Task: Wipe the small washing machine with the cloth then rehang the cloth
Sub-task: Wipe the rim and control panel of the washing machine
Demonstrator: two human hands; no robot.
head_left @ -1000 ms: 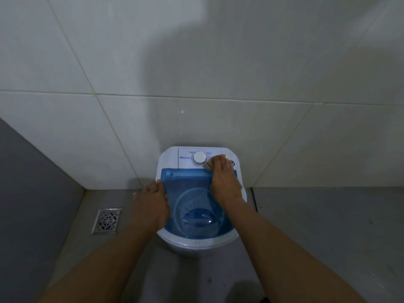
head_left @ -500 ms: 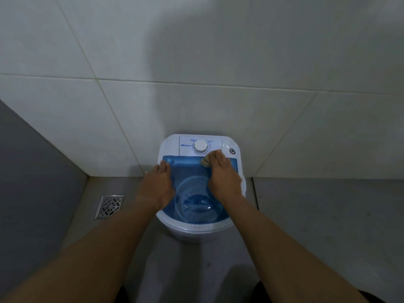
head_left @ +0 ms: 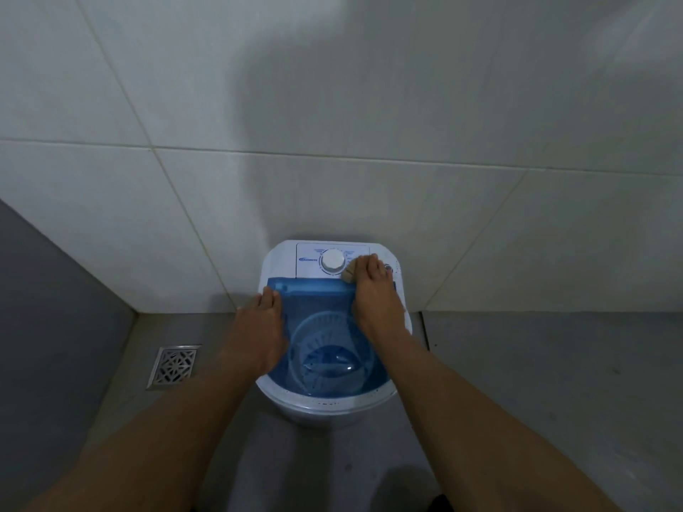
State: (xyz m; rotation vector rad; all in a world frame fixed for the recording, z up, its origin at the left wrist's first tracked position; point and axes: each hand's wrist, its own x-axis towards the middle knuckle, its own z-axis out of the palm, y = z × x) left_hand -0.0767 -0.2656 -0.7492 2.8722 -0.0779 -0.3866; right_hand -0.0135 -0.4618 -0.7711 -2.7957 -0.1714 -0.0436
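A small white washing machine (head_left: 281,264) with a see-through blue lid (head_left: 318,301) stands on the floor against the tiled wall. Its white control panel at the back carries a round dial (head_left: 333,261). My right hand (head_left: 373,293) presses a small beige cloth (head_left: 348,274) onto the panel just right of the dial; most of the cloth is hidden under the fingers. My left hand (head_left: 260,327) lies flat on the machine's left edge, over the lid's side.
A square metal floor drain (head_left: 173,366) sits in the grey floor to the left of the machine. White wall tiles (head_left: 332,105) rise right behind the machine. A dark grey wall (head_left: 44,308) closes off the left side.
My right hand with the cloth has slid from the lid's back edge up onto the control panel beside the dial. My left hand stays on the machine's left side.
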